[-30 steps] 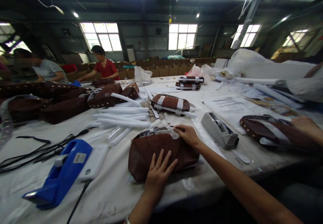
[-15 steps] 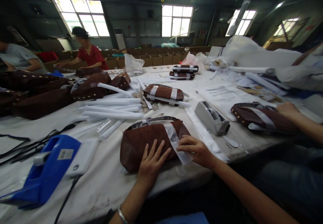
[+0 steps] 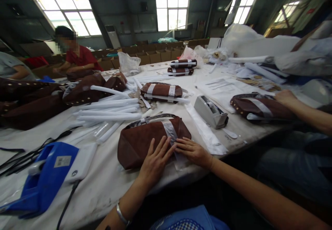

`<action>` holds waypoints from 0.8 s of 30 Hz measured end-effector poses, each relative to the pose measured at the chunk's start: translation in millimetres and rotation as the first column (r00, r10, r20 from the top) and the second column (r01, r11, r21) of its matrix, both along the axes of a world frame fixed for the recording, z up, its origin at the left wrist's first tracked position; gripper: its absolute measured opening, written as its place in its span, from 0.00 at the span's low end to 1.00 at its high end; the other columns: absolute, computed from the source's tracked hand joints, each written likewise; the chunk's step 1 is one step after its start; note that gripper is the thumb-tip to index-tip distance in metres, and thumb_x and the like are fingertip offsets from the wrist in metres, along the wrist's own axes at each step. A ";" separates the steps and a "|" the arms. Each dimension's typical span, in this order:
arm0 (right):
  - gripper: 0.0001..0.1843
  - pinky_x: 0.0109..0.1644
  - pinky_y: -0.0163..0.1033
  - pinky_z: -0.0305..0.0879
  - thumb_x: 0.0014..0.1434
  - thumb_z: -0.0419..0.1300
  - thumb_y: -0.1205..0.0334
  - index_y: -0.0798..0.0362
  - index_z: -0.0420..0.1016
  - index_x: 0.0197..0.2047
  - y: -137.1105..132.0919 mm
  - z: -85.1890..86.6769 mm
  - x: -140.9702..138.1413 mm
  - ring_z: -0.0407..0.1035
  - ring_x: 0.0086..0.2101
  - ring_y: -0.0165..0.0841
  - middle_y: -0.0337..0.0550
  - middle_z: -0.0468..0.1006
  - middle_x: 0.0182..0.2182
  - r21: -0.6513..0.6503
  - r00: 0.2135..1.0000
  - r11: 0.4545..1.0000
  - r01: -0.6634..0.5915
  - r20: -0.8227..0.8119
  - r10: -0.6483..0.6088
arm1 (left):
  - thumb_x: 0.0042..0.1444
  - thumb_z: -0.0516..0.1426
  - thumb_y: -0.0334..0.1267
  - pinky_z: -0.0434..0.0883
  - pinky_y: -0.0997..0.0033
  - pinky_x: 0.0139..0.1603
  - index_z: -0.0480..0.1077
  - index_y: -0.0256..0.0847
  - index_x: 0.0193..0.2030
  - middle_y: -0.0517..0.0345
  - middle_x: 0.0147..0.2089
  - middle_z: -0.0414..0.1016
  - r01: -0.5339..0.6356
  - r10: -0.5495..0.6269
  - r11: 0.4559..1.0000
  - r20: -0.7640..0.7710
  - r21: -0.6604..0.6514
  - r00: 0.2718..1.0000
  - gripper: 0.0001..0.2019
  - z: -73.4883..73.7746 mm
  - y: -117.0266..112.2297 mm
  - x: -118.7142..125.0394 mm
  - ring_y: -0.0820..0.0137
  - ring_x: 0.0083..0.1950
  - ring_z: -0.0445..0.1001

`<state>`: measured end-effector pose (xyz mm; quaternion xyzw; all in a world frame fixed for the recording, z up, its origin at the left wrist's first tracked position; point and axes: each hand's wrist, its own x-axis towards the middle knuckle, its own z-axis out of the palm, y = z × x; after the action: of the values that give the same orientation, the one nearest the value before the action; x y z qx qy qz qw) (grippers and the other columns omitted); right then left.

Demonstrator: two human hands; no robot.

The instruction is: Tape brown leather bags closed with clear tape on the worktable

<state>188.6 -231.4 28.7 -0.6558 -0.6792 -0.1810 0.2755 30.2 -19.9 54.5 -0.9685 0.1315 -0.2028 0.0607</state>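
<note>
Left hand (image 3: 155,159) lies flat on the brown bag (image 3: 141,140), fingers spread, and the right hand (image 3: 194,153) lies beside it, fingers straight and close together over the clear tape strip (image 3: 169,130), neither gripping. Half a second ago the right pinched the strip's lower end, so work appears to have passed from drawing tape down to smoothing it on (apparent loose tail below the fingertips). Bag sits by the table's (image 3: 103,185) near edge, grey dispenser (image 3: 210,112) to its right.
</note>
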 end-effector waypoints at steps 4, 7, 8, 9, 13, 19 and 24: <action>0.29 0.69 0.55 0.58 0.67 0.51 0.75 0.50 0.60 0.69 -8.2 0.5 -6.4 0.55 0.66 0.39 0.49 0.71 0.62 -0.042 1.000 0.999 0.005 -0.006 -0.005 | 0.66 0.45 0.28 0.52 0.52 0.75 0.43 0.38 0.75 0.53 0.77 0.45 0.087 -0.087 0.995 -0.009 0.056 0.996 0.31 -9.2 -0.6 11.3 0.64 0.77 0.45; 0.25 0.68 0.57 0.59 0.66 0.56 0.69 0.51 0.66 0.66 -20.5 12.6 -16.0 0.58 0.65 0.42 0.50 0.72 0.60 -0.064 0.994 0.997 -0.049 -0.101 0.042 | 0.67 0.45 0.28 0.54 0.50 0.74 0.45 0.40 0.75 0.54 0.76 0.48 0.077 -0.078 0.996 0.016 0.051 0.997 0.30 -18.2 0.6 12.3 0.64 0.76 0.47; 0.23 0.68 0.56 0.61 0.66 0.58 0.66 0.50 0.69 0.64 -24.1 18.5 -18.7 0.62 0.63 0.42 0.49 0.75 0.59 -0.052 0.986 0.997 -0.059 -0.157 0.050 | 0.67 0.45 0.28 0.55 0.50 0.74 0.45 0.40 0.75 0.54 0.76 0.49 0.077 -0.078 0.996 0.021 0.046 0.997 0.30 -19.6 0.6 11.7 0.64 0.76 0.48; 0.21 0.67 0.54 0.63 0.66 0.60 0.65 0.48 0.71 0.62 -26.7 24.7 -20.6 0.66 0.61 0.41 0.48 0.77 0.56 -0.025 0.975 0.999 -0.048 -0.217 0.041 | 0.67 0.45 0.28 0.55 0.50 0.73 0.46 0.41 0.75 0.54 0.76 0.50 0.079 -0.080 0.996 0.022 0.040 0.997 0.30 -20.1 0.3 11.0 0.64 0.76 0.49; 0.16 0.63 0.51 0.68 0.68 0.59 0.61 0.44 0.75 0.58 -20.8 42.4 -16.6 0.72 0.54 0.40 0.44 0.80 0.51 0.100 0.931 0.985 0.143 -0.352 -0.100 | 0.67 0.45 0.27 0.57 0.50 0.73 0.47 0.43 0.75 0.56 0.76 0.50 0.071 -0.071 0.997 0.016 0.025 0.997 0.30 -17.7 -1.6 9.8 0.64 0.76 0.50; 0.19 0.63 0.53 0.66 0.63 0.65 0.53 0.47 0.75 0.56 6.4 28.2 0.0 0.72 0.51 0.41 0.46 0.79 0.49 0.002 0.972 0.994 0.113 -0.207 -0.110 | 0.66 0.45 0.27 0.56 0.49 0.73 0.48 0.42 0.74 0.56 0.76 0.50 0.081 -0.082 0.996 0.012 0.020 0.997 0.30 -19.2 0.8 11.2 0.63 0.76 0.50; 0.19 0.61 0.53 0.66 0.63 0.64 0.54 0.50 0.73 0.55 9.9 14.7 -0.2 0.68 0.52 0.43 0.48 0.77 0.49 -0.023 0.975 0.987 0.158 -0.154 -0.160 | 0.63 0.50 0.29 0.51 0.50 0.75 0.52 0.41 0.73 0.54 0.75 0.54 0.100 -0.107 0.984 -0.044 -0.147 0.993 0.31 -11.9 -2.5 8.4 0.63 0.75 0.51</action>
<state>188.4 -221.5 43.4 -0.7215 -0.6019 -0.1472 0.3090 38.6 -22.4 42.7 -0.9671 0.1679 -0.1897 -0.0238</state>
